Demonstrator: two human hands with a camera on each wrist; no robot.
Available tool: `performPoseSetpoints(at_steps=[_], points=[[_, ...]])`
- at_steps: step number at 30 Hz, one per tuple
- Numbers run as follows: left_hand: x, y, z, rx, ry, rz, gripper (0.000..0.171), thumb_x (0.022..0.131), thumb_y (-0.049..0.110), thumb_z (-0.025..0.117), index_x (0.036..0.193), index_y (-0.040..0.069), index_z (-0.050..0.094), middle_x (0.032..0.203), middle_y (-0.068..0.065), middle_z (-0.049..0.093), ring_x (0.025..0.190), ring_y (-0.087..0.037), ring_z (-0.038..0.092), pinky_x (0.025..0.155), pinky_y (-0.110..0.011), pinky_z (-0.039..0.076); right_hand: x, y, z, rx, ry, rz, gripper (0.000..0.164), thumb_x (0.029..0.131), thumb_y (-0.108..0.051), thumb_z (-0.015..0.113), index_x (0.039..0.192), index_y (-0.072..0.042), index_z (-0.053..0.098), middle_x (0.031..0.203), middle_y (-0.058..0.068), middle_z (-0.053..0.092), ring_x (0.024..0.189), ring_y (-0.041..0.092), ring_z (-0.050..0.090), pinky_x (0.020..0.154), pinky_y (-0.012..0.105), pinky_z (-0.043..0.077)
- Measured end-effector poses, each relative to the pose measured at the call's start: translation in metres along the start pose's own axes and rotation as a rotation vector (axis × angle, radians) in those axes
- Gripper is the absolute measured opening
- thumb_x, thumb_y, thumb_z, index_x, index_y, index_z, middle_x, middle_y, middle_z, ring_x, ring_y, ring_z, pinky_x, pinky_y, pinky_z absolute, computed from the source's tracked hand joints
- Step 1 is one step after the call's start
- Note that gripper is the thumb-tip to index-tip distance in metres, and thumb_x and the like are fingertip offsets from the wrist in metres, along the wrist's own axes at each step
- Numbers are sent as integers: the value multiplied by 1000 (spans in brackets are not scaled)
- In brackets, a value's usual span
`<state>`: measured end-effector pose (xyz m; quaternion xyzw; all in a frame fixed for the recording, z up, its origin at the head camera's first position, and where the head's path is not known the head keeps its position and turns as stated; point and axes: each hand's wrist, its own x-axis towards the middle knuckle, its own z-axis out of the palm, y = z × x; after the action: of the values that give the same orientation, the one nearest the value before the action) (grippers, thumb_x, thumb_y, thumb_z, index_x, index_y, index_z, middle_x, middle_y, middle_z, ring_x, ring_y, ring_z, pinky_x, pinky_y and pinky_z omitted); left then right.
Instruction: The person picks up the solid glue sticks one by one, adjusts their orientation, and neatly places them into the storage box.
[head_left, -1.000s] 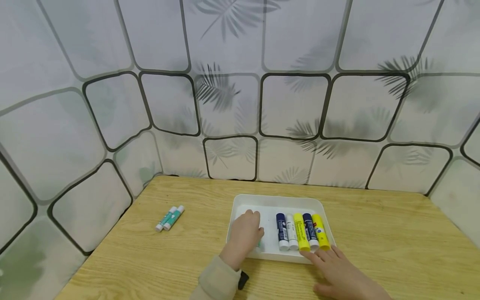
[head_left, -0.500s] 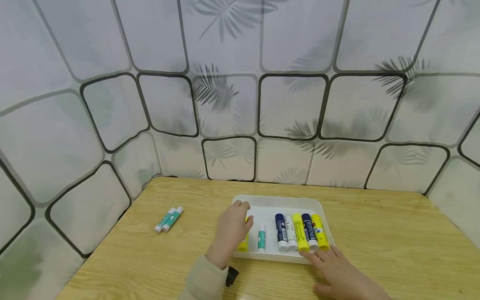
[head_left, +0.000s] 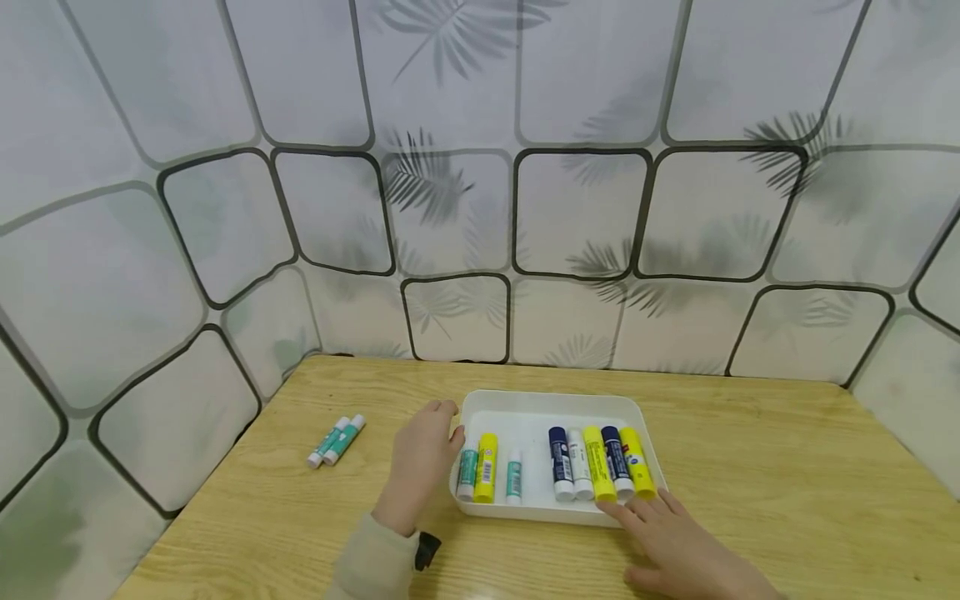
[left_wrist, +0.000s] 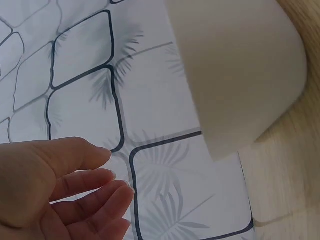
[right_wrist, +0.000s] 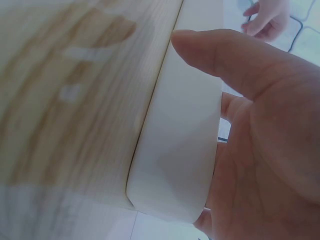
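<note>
A white tray (head_left: 555, 405) on the table holds several glue sticks. At its left end lie a wider green-and-white glue stick (head_left: 467, 473), a yellow glue stick (head_left: 486, 467) and a small green-and-white glue stick (head_left: 513, 477). Dark blue, white and yellow ones, such as the middle yellow glue stick (head_left: 599, 463), lie side by side at the right. My left hand (head_left: 422, 454), loosely curled around nothing, hovers beside the tray's left wall. The fingers of my right hand (head_left: 675, 537) rest over the front rim; its thumb overlaps the outer wall in the right wrist view.
Two more small glue sticks, green and white, lie together on the wooden table (head_left: 780, 467) at the left: an outer glue stick (head_left: 328, 442) and an inner glue stick (head_left: 344, 439). A patterned curtain (head_left: 577, 208) surrounds the table's back and sides.
My left hand has moved left from inside the tray to beyond its left wall, uncovering the three glue sticks at that end. My right hand stays at the front rim.
</note>
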<state>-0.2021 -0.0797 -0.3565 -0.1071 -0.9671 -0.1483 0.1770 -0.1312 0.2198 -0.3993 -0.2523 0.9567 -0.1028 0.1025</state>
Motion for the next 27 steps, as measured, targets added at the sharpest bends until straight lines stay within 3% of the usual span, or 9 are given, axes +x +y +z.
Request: performPoseSetpoints(at_steps=[11, 17, 22, 27], points=[[-8, -39, -2, -1, 26, -25, 21, 79, 12, 65, 96, 1, 61, 88, -11, 59, 47, -11, 45, 40, -22, 38, 0, 1, 1, -7, 8, -13, 66, 74, -44, 63, 131, -17, 41, 121, 5, 48, 113, 25, 41, 98, 57, 14], [-11, -62, -8, 20, 22, -79, 22, 79, 12, 65, 97, 0, 60, 85, -12, 60, 43, -11, 42, 36, -21, 34, 1, 2, 2, 4, -7, -3, 67, 74, -46, 63, 131, -18, 41, 122, 5, 47, 113, 26, 40, 98, 57, 14], [-11, -80, -12, 28, 11, -122, 23, 78, 10, 65, 97, -3, 60, 86, -14, 61, 49, -14, 49, 41, -24, 40, 1, 2, 2, 10, -14, 8, 68, 74, -47, 63, 131, -18, 41, 122, 5, 47, 114, 26, 40, 98, 57, 13], [-8, -96, -14, 57, -47, -197, 24, 79, 10, 64, 100, -1, 60, 91, -13, 61, 65, -21, 58, 47, -29, 45, 0, 2, 0, 18, -15, 11, 68, 74, -47, 63, 131, -18, 41, 122, 6, 47, 114, 28, 40, 98, 57, 13]])
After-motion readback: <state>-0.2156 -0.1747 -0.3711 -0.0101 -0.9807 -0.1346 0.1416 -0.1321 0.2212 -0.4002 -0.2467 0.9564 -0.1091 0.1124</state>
